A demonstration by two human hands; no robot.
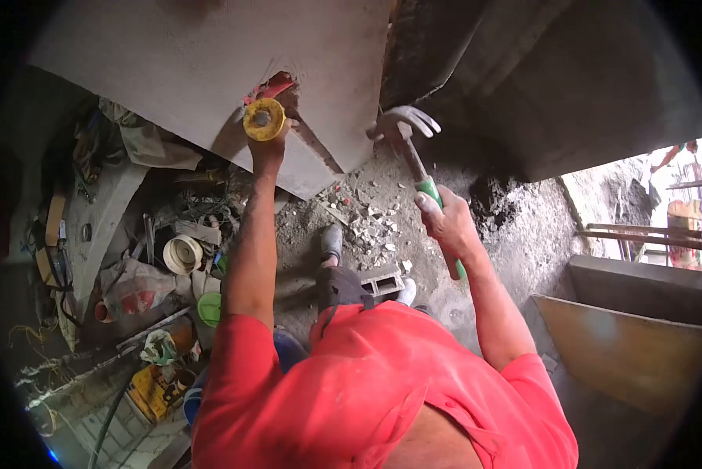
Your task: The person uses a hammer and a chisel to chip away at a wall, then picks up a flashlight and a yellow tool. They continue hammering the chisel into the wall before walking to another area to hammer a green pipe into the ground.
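Observation:
My left hand [270,152] is wrapped round a tool with a round yellow guard [264,119], its grey end facing the camera, held against the wall. Beside it, a rough groove [316,142] cut into the grey wall [320,70] runs down to the wall's edge, with a red piece [277,84] at its top. My right hand [451,222] grips the green handle of a claw hammer [410,148]. The hammer's metal head is raised near the wall's right edge, apart from the yellow guard.
Broken rubble [374,223] covers the floor below the wall, near a hollow block [381,283]. At the left lie a cream bucket [183,254], bags, a green container [209,309] and a yellow case [157,392]. A wooden-sided trough [624,344] stands at the right.

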